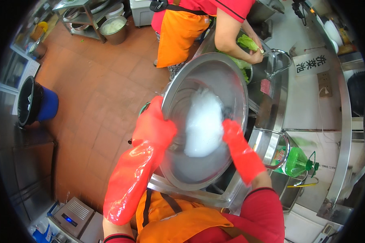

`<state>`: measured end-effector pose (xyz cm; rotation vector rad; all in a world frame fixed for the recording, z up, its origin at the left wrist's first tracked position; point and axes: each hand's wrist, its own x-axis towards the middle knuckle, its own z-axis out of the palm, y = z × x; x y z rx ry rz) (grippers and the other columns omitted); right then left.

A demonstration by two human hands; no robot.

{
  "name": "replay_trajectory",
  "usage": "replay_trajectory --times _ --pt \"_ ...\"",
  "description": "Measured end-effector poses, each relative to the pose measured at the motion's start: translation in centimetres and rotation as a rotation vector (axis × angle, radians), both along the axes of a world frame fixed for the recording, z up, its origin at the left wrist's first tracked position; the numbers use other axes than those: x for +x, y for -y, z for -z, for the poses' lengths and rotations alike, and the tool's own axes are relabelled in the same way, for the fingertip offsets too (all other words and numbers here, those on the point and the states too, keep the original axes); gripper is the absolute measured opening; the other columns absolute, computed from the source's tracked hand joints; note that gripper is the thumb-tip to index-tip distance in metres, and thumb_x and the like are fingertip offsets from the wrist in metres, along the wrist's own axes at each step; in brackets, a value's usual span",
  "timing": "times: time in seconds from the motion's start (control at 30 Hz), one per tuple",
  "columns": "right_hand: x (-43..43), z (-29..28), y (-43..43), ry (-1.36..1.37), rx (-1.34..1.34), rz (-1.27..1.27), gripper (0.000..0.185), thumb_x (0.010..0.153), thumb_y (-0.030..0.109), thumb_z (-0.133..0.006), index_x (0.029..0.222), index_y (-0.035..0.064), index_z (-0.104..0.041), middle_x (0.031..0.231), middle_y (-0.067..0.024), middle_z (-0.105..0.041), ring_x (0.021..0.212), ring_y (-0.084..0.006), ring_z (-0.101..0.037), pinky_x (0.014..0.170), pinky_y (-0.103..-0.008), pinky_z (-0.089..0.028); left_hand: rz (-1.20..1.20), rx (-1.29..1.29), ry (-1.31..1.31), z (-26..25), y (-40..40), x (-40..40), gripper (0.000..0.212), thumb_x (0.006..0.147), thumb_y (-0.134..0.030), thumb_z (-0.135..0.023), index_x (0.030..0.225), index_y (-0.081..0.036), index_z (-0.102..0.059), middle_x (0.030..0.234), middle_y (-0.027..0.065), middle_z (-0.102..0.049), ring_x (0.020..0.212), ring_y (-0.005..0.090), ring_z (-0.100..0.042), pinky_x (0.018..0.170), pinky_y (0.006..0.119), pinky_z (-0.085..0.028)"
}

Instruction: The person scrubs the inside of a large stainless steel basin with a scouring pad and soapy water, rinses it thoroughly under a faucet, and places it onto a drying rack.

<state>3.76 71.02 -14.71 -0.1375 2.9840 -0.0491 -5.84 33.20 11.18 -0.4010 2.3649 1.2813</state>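
Observation:
A large, round stainless steel basin [182,173] is tilted over a sink, its opening towards me. My left hand [155,127], in a long red rubber glove, grips its left rim. White foamy water [204,124] lies across the inside of the basin. Against the inner right wall, my right hand [232,132] wears a red glove too. At its fingers is a dark scouring pad [228,112], blurred, so its exact kind is unclear. The steel sink edge [194,193] runs below the basin, in front of my orange apron.
Beyond the basin a co-worker [182,33] handles leafy lettuce [248,42] at the adjoining sink. Curved faucets [279,57] and a green detergent bottle [296,162] stand on the right. A blue bin [48,103] is on the tiled floor at left.

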Motion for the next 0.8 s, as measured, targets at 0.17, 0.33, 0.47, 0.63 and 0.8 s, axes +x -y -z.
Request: replay_trajectory --times 0.17,0.33,0.47,0.63,0.8 --pt "12.7 7.9 6.5 0.251 -0.235 0.154 0.07 0.078 0.03 -0.071 0.141 0.0051 -0.055 0.138 -0.0218 -0.059 0.13 -0.0389 -0.055 0.111 -0.0478 -0.043 0.037 -0.005 -0.13 0.7 -0.4 0.2 0.048 0.077 0.002 -0.062 0.122 -0.016 -0.061 0.087 0.0084 -0.07 0.074 0.0217 -0.069 0.071 0.036 -0.053" --pt "11.5 1.0 18.4 0.419 -1.008 0.44 0.061 0.089 0.033 -0.072 0.141 0.0056 -0.056 0.135 -0.0202 -0.061 0.127 -0.0368 -0.057 0.109 -0.0439 -0.044 0.008 0.006 0.035 -0.4 -0.5 -0.1 0.05 0.077 0.003 -0.061 0.123 -0.015 -0.061 0.087 0.0092 -0.07 0.075 0.0228 -0.069 0.071 0.037 -0.053" --pt "10.4 -7.1 15.9 0.544 -0.995 0.25 0.052 0.089 0.034 -0.074 0.134 0.0105 -0.062 0.131 -0.0182 -0.064 0.121 -0.0339 -0.062 0.103 -0.044 -0.049 0.05 -0.005 -0.016 0.0 -0.3 -0.4 0.052 0.076 0.003 -0.062 0.124 -0.017 -0.061 0.087 0.009 -0.07 0.075 0.0229 -0.068 0.07 0.038 -0.053" --pt "10.4 -7.4 6.3 0.312 -0.272 0.211 0.044 0.083 0.032 -0.078 0.122 0.0141 -0.068 0.129 -0.0156 -0.064 0.121 -0.0369 -0.058 0.102 -0.0476 -0.048 0.055 -0.059 0.02 -0.4 -0.6 -0.9 0.055 0.075 0.002 -0.063 0.126 -0.018 -0.06 0.092 0.01 -0.071 0.078 0.0236 -0.069 0.071 0.038 -0.053" --pt "2.8 -4.6 -2.3 0.054 0.082 0.051 0.047 0.078 0.027 -0.08 0.122 0.0141 -0.067 0.132 -0.0152 -0.063 0.121 -0.0367 -0.059 0.1 -0.0476 -0.05 0.057 -0.039 0.032 -1.0 -0.5 -0.9 0.055 0.075 0.002 -0.063 0.126 -0.018 -0.06 0.096 0.011 -0.071 0.087 0.0257 -0.07 0.079 0.038 -0.053"
